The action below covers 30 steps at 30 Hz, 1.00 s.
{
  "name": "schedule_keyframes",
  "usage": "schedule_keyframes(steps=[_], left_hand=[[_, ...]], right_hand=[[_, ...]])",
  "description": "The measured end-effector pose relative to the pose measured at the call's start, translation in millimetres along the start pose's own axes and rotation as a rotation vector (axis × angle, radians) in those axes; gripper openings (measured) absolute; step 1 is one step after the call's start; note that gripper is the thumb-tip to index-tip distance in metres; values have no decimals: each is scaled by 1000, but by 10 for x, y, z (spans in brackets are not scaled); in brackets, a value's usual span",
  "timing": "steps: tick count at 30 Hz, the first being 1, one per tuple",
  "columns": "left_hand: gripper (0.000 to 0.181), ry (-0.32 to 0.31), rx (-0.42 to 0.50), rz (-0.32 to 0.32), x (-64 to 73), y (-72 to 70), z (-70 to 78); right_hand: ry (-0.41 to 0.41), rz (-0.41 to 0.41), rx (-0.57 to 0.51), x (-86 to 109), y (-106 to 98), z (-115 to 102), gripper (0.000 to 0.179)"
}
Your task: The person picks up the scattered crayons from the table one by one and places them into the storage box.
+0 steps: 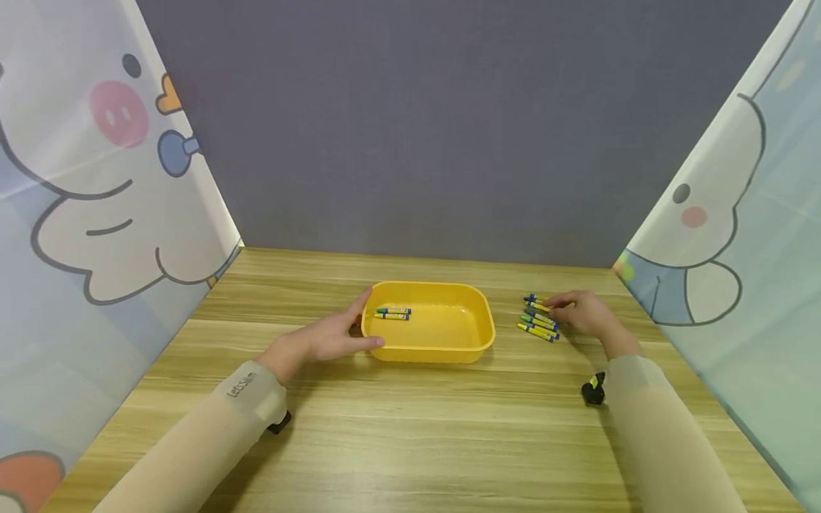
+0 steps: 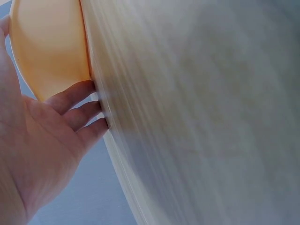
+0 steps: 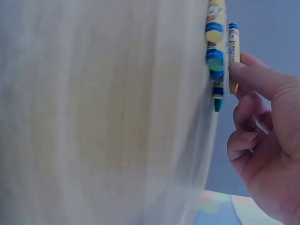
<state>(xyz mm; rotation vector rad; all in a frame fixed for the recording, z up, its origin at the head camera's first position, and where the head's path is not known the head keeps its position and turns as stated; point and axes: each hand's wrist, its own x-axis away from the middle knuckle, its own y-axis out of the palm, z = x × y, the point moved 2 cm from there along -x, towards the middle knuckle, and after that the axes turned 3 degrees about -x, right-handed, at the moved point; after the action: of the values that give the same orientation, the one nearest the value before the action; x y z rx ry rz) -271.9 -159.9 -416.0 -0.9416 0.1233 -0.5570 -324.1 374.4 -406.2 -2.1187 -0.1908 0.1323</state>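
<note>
A yellow plastic tray (image 1: pixel 430 354) sits on the table, with a green crayon (image 1: pixel 394 311) and a yellow crayon (image 1: pixel 392 317) side by side at its left end. My left hand (image 1: pixel 333 336) holds that end, thumb over the front rim and fingers spread along the side; in the left wrist view the lower fingertips reach the tabletop. To the right of the tray, my right hand (image 1: pixel 582 315) pinches a crayon (image 3: pixel 234 51) with a brownish-yellow tip between thumb and fingers. It hovers close over several crayons (image 1: pixel 539 332) lying in a loose row.
The wood-grain table (image 1: pixel 410 427) ends at a dark grey panel (image 1: pixel 423 142) at the back. Cartoon-printed curtains (image 1: pixel 115 214) hang along both sides. A black wrist device (image 1: pixel 593 390) shows under the right sleeve.
</note>
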Motion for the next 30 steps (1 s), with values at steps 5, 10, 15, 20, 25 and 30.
schedule_keyframes(steps=[5,10,15,20,25,30], left_hand=[[120,-1,-5,3,0,-6,3],[120,-6,-7,2,-3,-4,-8],[120,-14,-21,0,-10,2,-17],[121,-15,-17,-2,-19,-2,-9],[120,-14,-18,1,-18,-6,-12],[121,-7,-13,5,-12,-6,-3]], right_hand=[[-35,4,-9,-21,-31,-176,32],[-69,0,3,-75,-23,-484,32],[-87,-13,-49,-113,35,-816,30],[-137,-19,-72,-147,127,-1151,26],[-200,-48,-114,-166,305,-1498,24],[-267,-94,-157,-189,568,-1776,21]])
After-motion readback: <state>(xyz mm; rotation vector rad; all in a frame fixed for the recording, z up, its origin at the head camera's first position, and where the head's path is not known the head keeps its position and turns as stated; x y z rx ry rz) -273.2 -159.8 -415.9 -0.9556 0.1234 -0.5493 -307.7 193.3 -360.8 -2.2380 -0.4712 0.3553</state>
